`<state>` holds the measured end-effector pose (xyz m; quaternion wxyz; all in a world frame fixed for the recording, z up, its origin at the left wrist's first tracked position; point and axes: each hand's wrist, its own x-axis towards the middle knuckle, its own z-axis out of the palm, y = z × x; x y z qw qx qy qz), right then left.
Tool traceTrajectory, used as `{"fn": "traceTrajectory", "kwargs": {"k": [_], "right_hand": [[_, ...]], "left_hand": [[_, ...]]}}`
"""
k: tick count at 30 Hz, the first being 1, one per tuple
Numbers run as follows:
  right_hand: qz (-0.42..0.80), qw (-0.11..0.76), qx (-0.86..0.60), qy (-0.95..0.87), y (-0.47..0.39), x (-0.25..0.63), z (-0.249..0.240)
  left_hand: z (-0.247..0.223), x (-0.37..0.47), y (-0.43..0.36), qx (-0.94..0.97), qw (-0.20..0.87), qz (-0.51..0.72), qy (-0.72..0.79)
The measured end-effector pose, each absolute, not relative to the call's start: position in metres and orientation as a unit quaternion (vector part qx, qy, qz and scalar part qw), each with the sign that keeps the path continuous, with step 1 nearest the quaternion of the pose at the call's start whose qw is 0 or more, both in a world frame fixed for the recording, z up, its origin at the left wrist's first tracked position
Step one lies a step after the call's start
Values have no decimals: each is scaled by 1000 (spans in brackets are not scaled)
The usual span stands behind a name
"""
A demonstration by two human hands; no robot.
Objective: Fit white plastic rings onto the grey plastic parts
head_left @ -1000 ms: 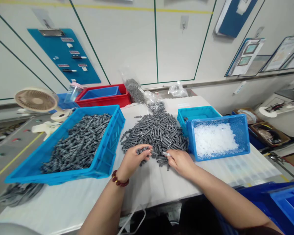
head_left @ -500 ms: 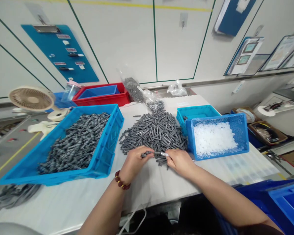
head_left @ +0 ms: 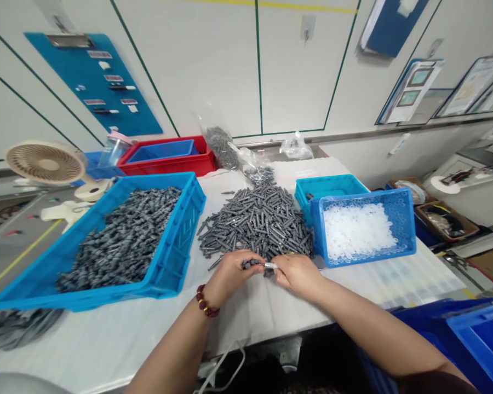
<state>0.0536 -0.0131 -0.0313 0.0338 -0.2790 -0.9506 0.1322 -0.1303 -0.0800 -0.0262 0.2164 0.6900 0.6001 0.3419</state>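
My left hand (head_left: 234, 272), with a beaded bracelet at the wrist, is closed on dark grey ribbed plastic parts (head_left: 250, 264). My right hand (head_left: 298, 275) pinches a thin rod with whitish rings on it (head_left: 270, 265), its tip meeting the parts at my left fingers. The rod's other end is hidden by my right hand. Just beyond both hands lies a heap of loose grey pointed parts (head_left: 258, 219). To the right, a tilted blue bin (head_left: 408, 219) holds many small white rings (head_left: 357, 230).
On the left, a large blue crate (head_left: 176, 257) holds many grey parts. A teal tray (head_left: 331, 187) stands behind the tilted bin. Further back are a red bin (head_left: 164, 168), plastic bags of parts (head_left: 222, 146) and a beige fan (head_left: 47, 164). Dark blue bins (head_left: 476, 334) are at lower right.
My two hands have moved slightly closer together and a little lower, bringing the rod nearer my left fingers. The view has shifted slightly.
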Motion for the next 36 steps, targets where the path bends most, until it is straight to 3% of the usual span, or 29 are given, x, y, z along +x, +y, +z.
{"fn": "traceTrajectory", "kwargs": {"k": [12, 20, 36], "right_hand": [[131, 38, -328, -935, -15, 56, -28], [168, 55, -281, -943, -14, 54, -27], [157, 65, -290, -942, -12, 56, -29]], "left_hand": [[-27, -127, -82, 703, 222, 337, 586], [-30, -130, -82, 660, 305, 330, 602], [-25, -130, -85, 665, 280, 331, 608]]}}
